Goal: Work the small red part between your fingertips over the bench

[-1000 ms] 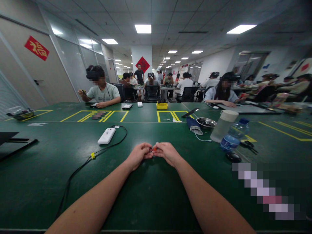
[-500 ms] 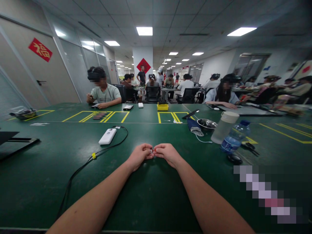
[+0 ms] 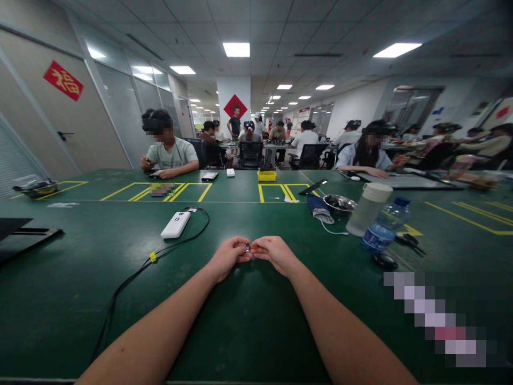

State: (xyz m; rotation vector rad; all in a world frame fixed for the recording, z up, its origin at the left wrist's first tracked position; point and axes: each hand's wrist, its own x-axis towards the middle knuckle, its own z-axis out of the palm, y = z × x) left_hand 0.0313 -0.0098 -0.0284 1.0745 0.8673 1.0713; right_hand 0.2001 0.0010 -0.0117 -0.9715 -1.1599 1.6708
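Over the middle of the green table (image 3: 256, 326), my two hands meet fingertip to fingertip. My left hand (image 3: 230, 258) is closed in a pinch on a tiny dark and silvery piece (image 3: 248, 248), too small to name. My right hand (image 3: 274, 253) pinches as well, and a small orange-red bit (image 3: 255, 246) shows at its fingertips. Whether the two bits are parts of one thing I cannot tell. The fingers cover most of what they hold.
To the left lies a white power bank (image 3: 176, 224) with a black cable (image 3: 140, 267). At the right stand a frosted bottle (image 3: 367, 211), a water bottle (image 3: 385, 227), a black mouse (image 3: 385, 261) and a metal bowl (image 3: 340, 204). A yellow bin (image 3: 266, 175) sits farther back; people sit across the table.
The orange-red bit at my right fingertips shows more clearly now. My hands have kept almost the same place, fingertips together. The whole view has shifted slightly.
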